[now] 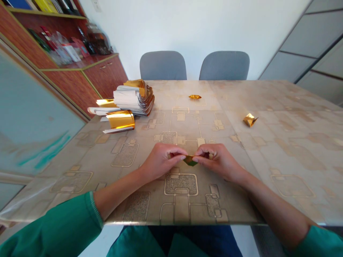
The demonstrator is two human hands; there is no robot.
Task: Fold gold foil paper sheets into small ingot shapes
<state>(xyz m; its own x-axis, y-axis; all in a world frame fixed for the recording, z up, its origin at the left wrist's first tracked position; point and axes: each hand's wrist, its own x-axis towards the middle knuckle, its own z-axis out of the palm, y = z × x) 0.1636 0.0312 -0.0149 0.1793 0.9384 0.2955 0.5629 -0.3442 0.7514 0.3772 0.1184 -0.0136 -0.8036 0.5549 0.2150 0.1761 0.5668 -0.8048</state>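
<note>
Between my two hands, just above the table's near part, is a small folded piece of gold foil paper (190,161). My left hand (163,159) pinches its left corner between thumb and forefinger. On the other side, my right hand (214,160) grips the right corner in the same kind of pinch. The paper's lower part tapers downward and looks dark greenish in shade. A folded gold paper piece (250,120) lies farther off to the right, and a narrow gold piece (195,96) rests near the table's far side.
A stack of gold-and-white paper sheets (131,98) is at the back left, with a curled gold sheet (122,120) in front. The patterned tablecloth (180,207) covers the table. Two grey chairs (163,65) stand behind it. A wooden cabinet (104,73) is at left.
</note>
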